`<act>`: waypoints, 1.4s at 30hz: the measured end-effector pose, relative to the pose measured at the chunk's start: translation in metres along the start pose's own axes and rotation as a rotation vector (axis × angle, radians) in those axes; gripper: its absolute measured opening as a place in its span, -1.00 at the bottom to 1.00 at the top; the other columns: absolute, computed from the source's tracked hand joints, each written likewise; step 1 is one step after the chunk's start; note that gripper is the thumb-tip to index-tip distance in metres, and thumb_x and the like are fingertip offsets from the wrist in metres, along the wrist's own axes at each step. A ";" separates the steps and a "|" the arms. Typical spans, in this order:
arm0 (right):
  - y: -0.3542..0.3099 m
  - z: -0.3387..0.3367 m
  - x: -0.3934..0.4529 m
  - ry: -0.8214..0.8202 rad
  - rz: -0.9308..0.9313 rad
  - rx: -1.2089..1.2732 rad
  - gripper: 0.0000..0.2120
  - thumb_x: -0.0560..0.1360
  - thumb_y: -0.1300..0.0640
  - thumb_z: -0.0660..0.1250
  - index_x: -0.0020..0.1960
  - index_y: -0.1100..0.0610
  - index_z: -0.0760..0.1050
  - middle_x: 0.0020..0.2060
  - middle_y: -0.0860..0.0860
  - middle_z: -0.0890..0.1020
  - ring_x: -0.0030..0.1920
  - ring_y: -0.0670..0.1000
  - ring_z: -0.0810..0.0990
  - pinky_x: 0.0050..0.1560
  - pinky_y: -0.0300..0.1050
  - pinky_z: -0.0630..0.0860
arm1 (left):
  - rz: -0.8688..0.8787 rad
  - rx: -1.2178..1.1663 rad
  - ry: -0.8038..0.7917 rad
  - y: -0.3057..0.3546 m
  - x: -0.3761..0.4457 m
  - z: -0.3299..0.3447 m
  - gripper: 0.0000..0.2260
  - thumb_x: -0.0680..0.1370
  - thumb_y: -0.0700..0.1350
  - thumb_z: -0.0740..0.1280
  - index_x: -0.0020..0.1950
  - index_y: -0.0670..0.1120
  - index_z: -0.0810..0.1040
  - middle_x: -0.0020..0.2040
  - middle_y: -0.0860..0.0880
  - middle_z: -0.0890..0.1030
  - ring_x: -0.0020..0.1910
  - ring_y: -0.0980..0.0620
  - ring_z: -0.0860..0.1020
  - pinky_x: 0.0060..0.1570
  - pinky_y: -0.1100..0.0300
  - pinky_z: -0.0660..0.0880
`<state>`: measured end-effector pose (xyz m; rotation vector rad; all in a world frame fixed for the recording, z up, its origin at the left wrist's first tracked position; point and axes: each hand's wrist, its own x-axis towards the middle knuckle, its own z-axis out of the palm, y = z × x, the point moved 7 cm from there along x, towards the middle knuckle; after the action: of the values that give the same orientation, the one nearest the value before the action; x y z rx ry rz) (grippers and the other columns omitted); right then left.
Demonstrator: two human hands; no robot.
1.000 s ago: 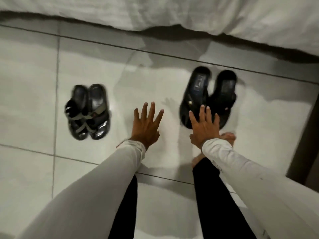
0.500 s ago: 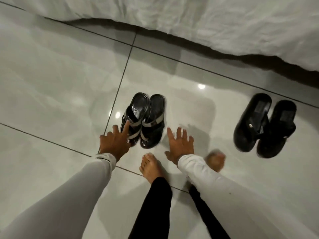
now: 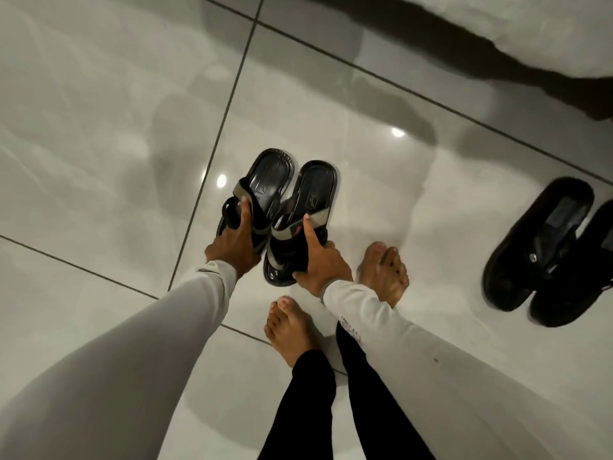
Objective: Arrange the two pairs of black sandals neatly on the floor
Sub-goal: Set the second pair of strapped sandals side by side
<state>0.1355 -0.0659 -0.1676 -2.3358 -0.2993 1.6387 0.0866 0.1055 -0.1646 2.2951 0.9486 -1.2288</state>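
Two black sandals with grey straps are at the centre of the view. My left hand [image 3: 237,240] grips the left strapped sandal [image 3: 265,184] by its straps. My right hand [image 3: 320,260] grips the right strapped sandal [image 3: 311,197] the same way. Both sandals look tilted, heels away from me; I cannot tell whether they touch the floor. A second pair of plain black sandals [image 3: 547,250] lies side by side on the floor at the right edge, apart from my hands.
Glossy white floor tiles [image 3: 99,144] with dark grout lines surround everything. My two bare feet [image 3: 292,330] stand just behind the held sandals. A white bed cover [image 3: 547,28] hangs at the top right, with a dark shadow under it.
My hands went from open near the grey-strapped pair to gripping one sandal each. The view has moved closer, and the plain black pair now sits at the right edge.
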 end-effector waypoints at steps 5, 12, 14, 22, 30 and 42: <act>-0.008 -0.027 0.014 0.013 0.033 0.047 0.11 0.44 0.05 0.48 0.60 -0.22 -0.32 0.31 0.27 0.45 0.27 0.30 0.53 0.31 0.20 0.50 | 0.008 -0.053 0.010 0.016 0.016 -0.020 -0.09 0.55 0.08 0.37 0.64 0.06 -0.25 0.25 -0.32 0.57 0.11 -0.34 0.62 0.08 -0.19 0.53; -0.018 -0.080 0.034 0.082 0.055 0.028 0.11 0.43 0.03 0.49 0.61 -0.19 -0.30 0.33 0.27 0.44 0.28 0.30 0.52 0.29 0.21 0.51 | 0.066 -0.053 0.032 0.051 0.048 -0.061 -0.12 0.55 0.13 0.35 0.64 0.08 -0.22 0.26 -0.32 0.56 0.16 -0.35 0.59 0.09 -0.18 0.50; -0.020 -0.094 0.039 0.099 0.063 0.032 0.11 0.43 0.03 0.49 0.61 -0.19 -0.29 0.33 0.26 0.44 0.27 0.29 0.53 0.29 0.22 0.51 | 0.074 -0.055 0.031 0.063 0.056 -0.072 -0.12 0.55 0.12 0.35 0.64 0.08 -0.20 0.25 -0.32 0.56 0.17 -0.34 0.59 0.10 -0.18 0.50; -0.020 -0.133 0.051 0.154 0.077 0.042 0.12 0.40 0.05 0.51 0.62 -0.19 -0.26 0.32 0.26 0.45 0.27 0.29 0.53 0.27 0.23 0.53 | 0.136 -0.143 0.014 0.101 0.078 -0.095 -0.09 0.53 -0.03 0.41 0.64 0.00 -0.17 0.33 -0.29 0.53 0.29 -0.32 0.54 0.28 -0.19 0.47; -0.015 -0.144 0.049 0.181 0.052 -0.022 0.08 0.42 0.01 0.49 0.62 -0.18 -0.23 0.26 0.23 0.49 0.24 0.26 0.54 0.24 0.20 0.53 | 0.090 -0.294 0.013 0.107 0.082 -0.088 -0.01 0.48 -0.01 0.46 0.65 -0.06 -0.19 0.42 -0.30 0.46 0.40 -0.35 0.44 0.38 -0.16 0.38; -0.026 -0.161 0.068 0.317 -0.116 -0.450 0.02 0.37 -0.04 0.53 0.63 0.00 -0.03 0.62 0.25 -0.03 0.63 0.29 -0.04 0.50 0.37 0.12 | 0.202 -0.092 0.187 0.103 0.078 -0.106 -0.16 0.54 0.02 0.39 0.65 0.08 -0.09 0.32 -0.30 0.55 0.22 -0.37 0.56 0.16 -0.21 0.49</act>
<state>0.3095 -0.0358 -0.1668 -2.7887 -0.7848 1.2145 0.2522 0.1257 -0.1702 2.3950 0.7921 -0.8835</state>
